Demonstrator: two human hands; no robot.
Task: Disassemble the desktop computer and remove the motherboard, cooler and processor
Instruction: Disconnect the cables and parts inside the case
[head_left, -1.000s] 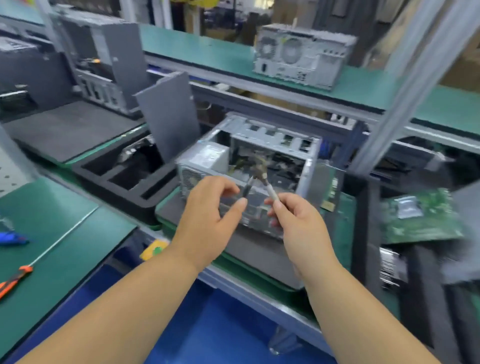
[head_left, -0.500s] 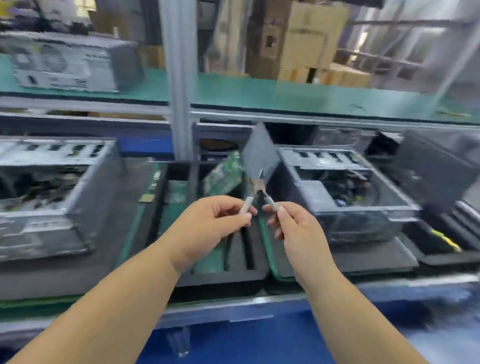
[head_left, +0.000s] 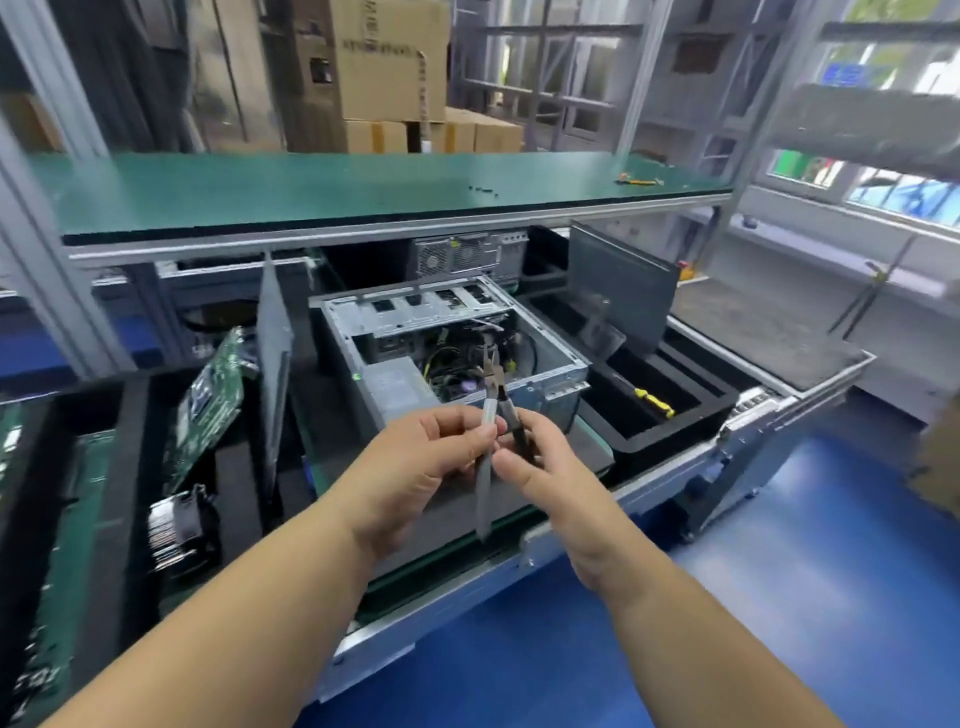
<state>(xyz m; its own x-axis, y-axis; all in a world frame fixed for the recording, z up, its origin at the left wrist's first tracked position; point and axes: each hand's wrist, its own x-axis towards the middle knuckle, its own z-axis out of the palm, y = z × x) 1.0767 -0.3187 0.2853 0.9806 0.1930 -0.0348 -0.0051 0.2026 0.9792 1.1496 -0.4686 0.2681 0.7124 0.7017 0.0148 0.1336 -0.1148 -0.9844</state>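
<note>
An open grey desktop computer case (head_left: 545, 376) lies on a dark mat in the middle of the bench, with cables and a power supply visible inside. In front of it I hold a pair of small pliers (head_left: 493, 384) upright, jaws up and handles together. My left hand (head_left: 415, 467) pinches the pale handle and my right hand (head_left: 540, 467) pinches the dark handle. A green motherboard (head_left: 213, 395) leans in a black foam tray at the left, with a finned cooler (head_left: 169, 525) below it.
A black foam tray (head_left: 670, 431) to the right of the case holds a yellow-handled tool (head_left: 654, 401). A dark side panel (head_left: 618, 291) stands behind it. A green shelf (head_left: 311, 192) runs overhead with cardboard boxes behind. Blue floor lies at the lower right.
My view has swung right along the bench from one opened case to another. Both hands keep hold of the pliers, whose handles have come together.
</note>
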